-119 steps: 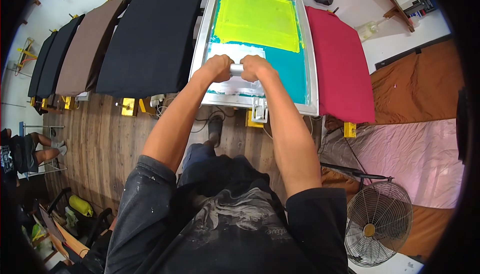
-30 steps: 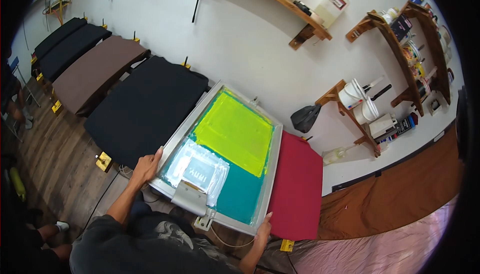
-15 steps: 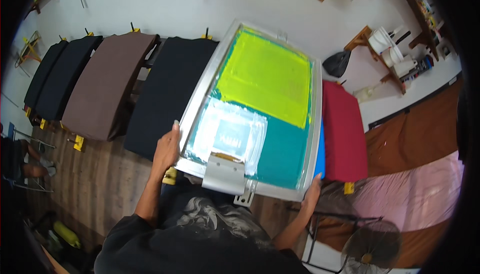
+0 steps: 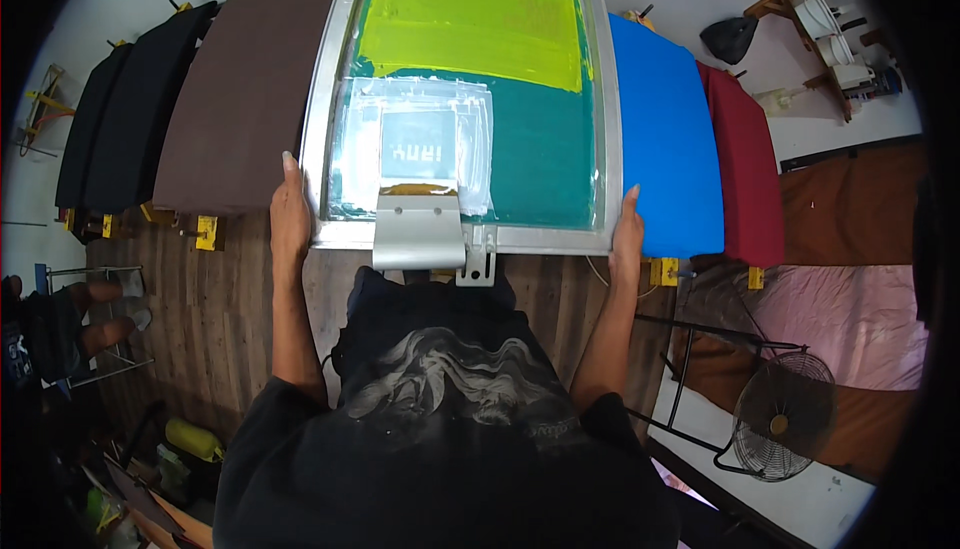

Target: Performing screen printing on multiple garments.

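Observation:
A silver-rimmed screen printing frame (image 4: 540, 240) is held in front of me, squared to my body, over the row of cloth-covered boards. Its teal mesh (image 4: 545, 154) carries a lime-yellow block at the far part and a white taped patch with small lettering at the near left. Over the near rim lies a grey metal squeegee (image 4: 420, 235) with a brown edge. My left hand (image 4: 290, 219) grips the frame's near left corner, thumb up along the side. At the near right corner my right hand (image 4: 627, 234) holds it the same way; the fingers underneath are hidden.
A brown-covered board (image 4: 245, 99) and black ones (image 4: 150, 109) stand left. To the right are blue (image 4: 665, 139) and red (image 4: 745, 169) boards. A standing fan (image 4: 785, 416) is at lower right. A seated person's legs (image 4: 95, 314) show at far left.
The tilted frame has swung level and moved left and away from me relative to the boards. The blue board, mostly hidden before, now shows to its right. Both hands keep their hold.

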The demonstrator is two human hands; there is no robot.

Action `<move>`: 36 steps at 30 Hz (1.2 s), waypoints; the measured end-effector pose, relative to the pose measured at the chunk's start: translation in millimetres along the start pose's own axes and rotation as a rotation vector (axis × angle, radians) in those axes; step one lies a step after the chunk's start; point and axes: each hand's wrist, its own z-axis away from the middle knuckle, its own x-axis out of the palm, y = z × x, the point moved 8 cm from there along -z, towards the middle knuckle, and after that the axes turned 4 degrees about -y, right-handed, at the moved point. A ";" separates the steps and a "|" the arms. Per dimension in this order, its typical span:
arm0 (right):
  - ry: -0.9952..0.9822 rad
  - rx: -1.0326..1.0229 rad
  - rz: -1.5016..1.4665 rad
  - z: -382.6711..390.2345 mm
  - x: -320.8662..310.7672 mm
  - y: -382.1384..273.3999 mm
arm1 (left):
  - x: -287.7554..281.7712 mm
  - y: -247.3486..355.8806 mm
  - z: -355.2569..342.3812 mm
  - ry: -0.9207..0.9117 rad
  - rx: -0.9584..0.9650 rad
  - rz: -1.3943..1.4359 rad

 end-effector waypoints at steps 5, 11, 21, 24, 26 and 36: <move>-0.088 0.065 0.034 -22.5 20.0 20.0 | -5.1 -18.3 -14.9 0.032 0.017 0.022; -0.051 -0.048 0.013 -25.0 28.9 18.5 | -5.3 -13.1 -21.6 0.034 0.051 0.011; -0.063 -0.005 0.006 -29.7 14.7 32.0 | 3.3 -10.9 -25.1 0.010 0.077 -0.039; -0.014 0.067 0.091 -24.5 14.6 26.6 | 1.5 -8.9 -30.9 -0.002 0.076 0.004; -0.004 -0.001 0.074 -23.4 13.2 26.8 | 1.7 -6.2 -31.4 -0.011 0.081 -0.042; 0.009 -0.072 0.133 -26.2 15.0 42.9 | 18.2 -33.8 -37.0 -0.056 0.066 -0.052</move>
